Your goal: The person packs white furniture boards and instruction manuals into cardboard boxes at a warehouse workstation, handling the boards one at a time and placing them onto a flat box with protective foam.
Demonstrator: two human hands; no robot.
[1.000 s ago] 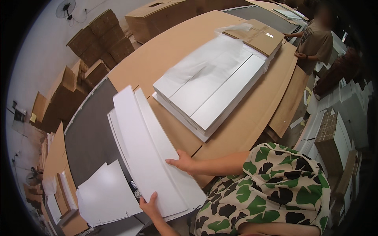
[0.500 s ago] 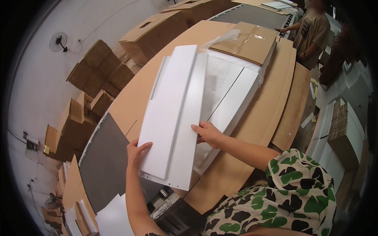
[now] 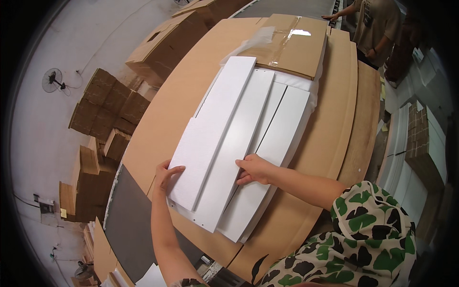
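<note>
A white panel (image 3: 241, 131) with small holes along its near end lies lengthwise over other white panels. A white foam sheet (image 3: 213, 131) covers its left part. My left hand (image 3: 166, 176) grips the near left edge, thumb on top of the foam and fingers hidden below. My right hand (image 3: 256, 170) pinches the panel's right edge between thumb and fingers. Beside it runs another white panel (image 3: 282, 138), with a dark gap along it. At the far end, a taped brown cardboard flap (image 3: 287, 45) and translucent plastic wrap (image 3: 258, 40) lie against the stack.
Flat brown cardboard (image 3: 172, 103) spreads under the stack over a grey belt surface (image 3: 131, 215). Cardboard stacks (image 3: 107, 98) stand along the left wall by a fan (image 3: 52, 80). A co-worker (image 3: 375, 26) stands far right. More white panels (image 3: 406, 143) are piled at right.
The panel and foam sheet have come down and turned to lie more in line with the panels beneath. Both hands have stayed on the edges. The whole view has shifted slightly.
</note>
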